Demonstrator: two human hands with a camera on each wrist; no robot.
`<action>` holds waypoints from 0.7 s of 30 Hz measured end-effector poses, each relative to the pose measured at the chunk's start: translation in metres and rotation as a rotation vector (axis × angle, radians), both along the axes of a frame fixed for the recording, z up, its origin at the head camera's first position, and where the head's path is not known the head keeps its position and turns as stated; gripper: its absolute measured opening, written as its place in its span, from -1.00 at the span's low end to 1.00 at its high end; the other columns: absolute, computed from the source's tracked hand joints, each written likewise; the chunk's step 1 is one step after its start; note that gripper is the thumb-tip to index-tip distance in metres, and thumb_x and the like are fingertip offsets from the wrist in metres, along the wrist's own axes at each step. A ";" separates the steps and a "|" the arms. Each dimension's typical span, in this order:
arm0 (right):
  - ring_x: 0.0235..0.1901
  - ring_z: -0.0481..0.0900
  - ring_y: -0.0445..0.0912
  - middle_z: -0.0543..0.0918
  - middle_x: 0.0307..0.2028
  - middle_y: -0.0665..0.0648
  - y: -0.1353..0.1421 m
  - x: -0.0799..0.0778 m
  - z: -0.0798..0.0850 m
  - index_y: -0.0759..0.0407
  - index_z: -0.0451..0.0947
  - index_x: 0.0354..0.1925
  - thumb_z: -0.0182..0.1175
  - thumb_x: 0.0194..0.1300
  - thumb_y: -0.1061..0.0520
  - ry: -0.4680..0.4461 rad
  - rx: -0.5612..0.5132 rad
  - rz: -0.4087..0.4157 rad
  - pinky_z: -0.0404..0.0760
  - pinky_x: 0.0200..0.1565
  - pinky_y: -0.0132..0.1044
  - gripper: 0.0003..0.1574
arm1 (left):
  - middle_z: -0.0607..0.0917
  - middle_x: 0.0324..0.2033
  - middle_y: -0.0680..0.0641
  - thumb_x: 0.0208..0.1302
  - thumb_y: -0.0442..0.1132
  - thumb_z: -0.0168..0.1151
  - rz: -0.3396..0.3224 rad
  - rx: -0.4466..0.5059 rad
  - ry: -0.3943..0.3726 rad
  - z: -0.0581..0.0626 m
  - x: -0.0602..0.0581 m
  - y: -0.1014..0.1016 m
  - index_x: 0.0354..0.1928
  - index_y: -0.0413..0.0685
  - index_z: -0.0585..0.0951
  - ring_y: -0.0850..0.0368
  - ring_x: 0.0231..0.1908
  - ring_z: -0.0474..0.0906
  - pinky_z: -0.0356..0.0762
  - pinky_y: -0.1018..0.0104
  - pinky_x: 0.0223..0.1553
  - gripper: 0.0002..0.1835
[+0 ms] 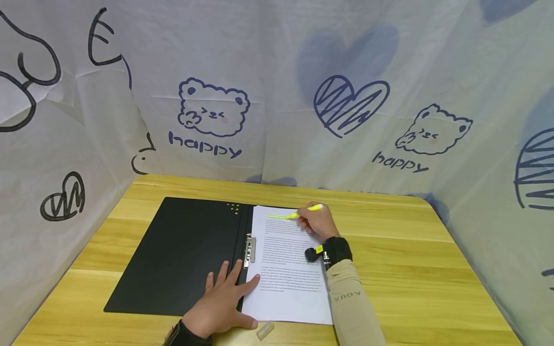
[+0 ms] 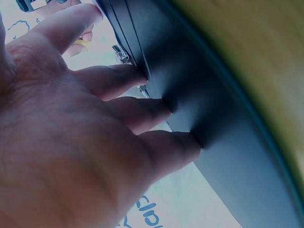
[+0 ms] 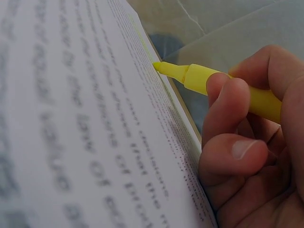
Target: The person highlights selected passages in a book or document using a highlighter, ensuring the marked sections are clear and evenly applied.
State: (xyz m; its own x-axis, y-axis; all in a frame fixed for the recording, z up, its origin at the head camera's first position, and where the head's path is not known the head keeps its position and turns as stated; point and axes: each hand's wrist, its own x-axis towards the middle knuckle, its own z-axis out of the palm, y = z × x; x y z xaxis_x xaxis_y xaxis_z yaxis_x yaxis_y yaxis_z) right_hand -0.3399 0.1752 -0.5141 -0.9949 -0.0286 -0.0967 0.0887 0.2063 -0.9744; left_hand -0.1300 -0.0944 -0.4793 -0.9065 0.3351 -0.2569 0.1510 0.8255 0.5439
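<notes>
My right hand [image 1: 318,222] grips a yellow highlighter [image 3: 204,80], its tip at the top line of the printed page [image 1: 287,302]. A yellow streak runs along that line to the left of the tip. The page lies on the right side of an open black folder [image 1: 182,254], beside its metal clip [image 1: 249,250]. Spread over the folder's spine and the page's lower left edge is my left hand [image 1: 222,300]. In the left wrist view its straight fingers [image 2: 142,114] touch the black cover.
A pale translucent cap [image 1: 265,330] lies on the wooden table [image 1: 411,269] just below the page, close to the left thumb. White cloth [image 1: 277,120] with bear and heart drawings hangs around the table's back and sides.
</notes>
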 end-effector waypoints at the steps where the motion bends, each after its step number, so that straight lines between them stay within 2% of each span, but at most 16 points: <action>1: -0.69 0.46 -0.18 0.68 -0.54 0.15 0.000 0.000 0.000 0.21 0.50 -0.38 0.36 0.29 0.10 0.007 0.000 0.001 0.35 -0.66 -0.39 -0.74 | 0.05 0.60 -0.33 -0.08 0.15 0.66 0.001 -0.001 -0.002 0.000 0.000 0.000 0.50 0.15 0.47 -0.50 0.56 -0.26 -0.35 -0.60 0.37 0.02; 5: -0.70 0.44 -0.18 0.67 -0.55 0.15 0.000 0.001 0.000 0.22 0.50 -0.39 0.36 0.27 0.11 0.025 -0.006 0.006 0.35 -0.67 -0.40 -0.74 | 0.05 0.60 -0.32 -0.08 0.15 0.66 0.005 -0.004 -0.005 0.000 0.000 0.000 0.50 0.14 0.47 -0.50 0.56 -0.26 -0.36 -0.60 0.37 0.02; 21: -0.68 0.45 -0.16 0.67 -0.54 0.15 0.003 0.001 0.002 0.23 0.51 -0.38 0.38 0.25 0.09 -0.002 -0.025 0.001 0.35 -0.67 -0.38 -0.72 | 0.04 0.60 -0.32 -0.08 0.16 0.66 0.002 -0.003 -0.001 -0.001 0.000 0.000 0.50 0.16 0.46 -0.49 0.56 -0.28 -0.36 -0.59 0.37 0.03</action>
